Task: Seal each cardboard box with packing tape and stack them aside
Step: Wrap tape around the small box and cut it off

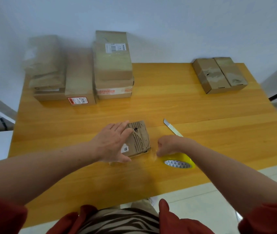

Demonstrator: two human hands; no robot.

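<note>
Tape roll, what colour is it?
The tape roll is yellow, its core white with blue triangles; head view shows it.

Single head-worn view, wide-angle, looking forward and down, close over the table [202,115], wall beyond

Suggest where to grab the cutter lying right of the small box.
Probably take the cutter by its handle end, nearest the right hand, fingers from above across its narrow sides. It lies flat, with the angled blade tip pointing away.

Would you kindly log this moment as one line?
left hand: flat on box | right hand: curled at tape roll, grip unclear | knife: on table
</note>
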